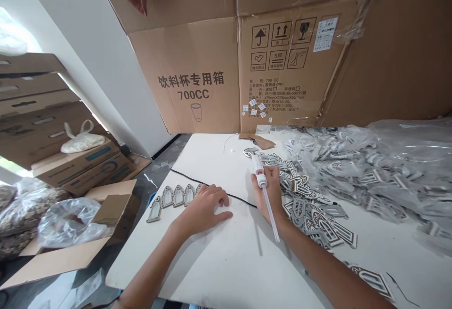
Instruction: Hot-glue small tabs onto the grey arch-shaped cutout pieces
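Note:
My right hand (269,194) is wrapped round a white hot glue gun (260,170) above the table. A long translucent glue stick (271,219) sticks out of its back, towards me. Off to the left, my left hand (209,208) is palm down with bent fingers and the thumb held apart, holding nothing that I can see. Beside its fingers stands a row of small grey arched window-shaped pieces (178,196); the hand partly covers the row's right end. A loose pile of flat grey-and-white decorated cutouts (307,196) lies right of the glue gun.
Clear plastic bags of cutouts (353,158) cover the table's right back. A black cord (197,180) crosses the white table (208,262). Large cardboard boxes (197,55) form a wall behind it. On the floor at left is an opened carton (70,257) with plastic in it.

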Demonstrator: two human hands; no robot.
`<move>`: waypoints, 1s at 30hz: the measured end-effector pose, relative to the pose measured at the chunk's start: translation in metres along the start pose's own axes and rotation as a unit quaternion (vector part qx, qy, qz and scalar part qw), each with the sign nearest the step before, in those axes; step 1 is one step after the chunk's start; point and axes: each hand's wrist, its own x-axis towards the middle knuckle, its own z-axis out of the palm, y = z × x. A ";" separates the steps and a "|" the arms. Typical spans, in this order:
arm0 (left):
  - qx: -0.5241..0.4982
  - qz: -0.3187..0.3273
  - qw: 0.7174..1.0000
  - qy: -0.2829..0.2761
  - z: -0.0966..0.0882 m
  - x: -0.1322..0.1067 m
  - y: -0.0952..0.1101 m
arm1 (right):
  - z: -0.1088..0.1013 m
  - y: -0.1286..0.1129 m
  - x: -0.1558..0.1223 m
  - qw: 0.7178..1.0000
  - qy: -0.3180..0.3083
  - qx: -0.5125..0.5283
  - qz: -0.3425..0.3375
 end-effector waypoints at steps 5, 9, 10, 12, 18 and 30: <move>-0.080 -0.011 0.995 -0.060 -0.007 0.015 0.000 | 0.000 0.000 0.000 0.999 -0.015 -0.015 0.026; -0.075 -0.015 0.990 -0.120 -0.024 0.024 0.004 | 0.001 -0.002 -0.001 0.999 -0.020 -0.007 0.043; -0.071 -0.008 0.988 -0.137 -0.029 0.026 0.005 | 0.002 -0.003 -0.001 0.999 -0.020 0.001 0.047; -0.065 0.008 0.986 -0.153 -0.036 0.031 0.006 | 0.003 -0.004 -0.001 0.998 -0.021 0.021 0.062; -0.061 0.024 0.997 -0.045 -0.037 0.046 0.011 | 0.006 -0.006 -0.003 0.973 -0.055 0.170 0.146; -0.190 -0.028 0.981 -0.027 -0.016 0.051 0.001 | 0.002 -0.018 -0.007 0.955 -0.125 0.243 0.115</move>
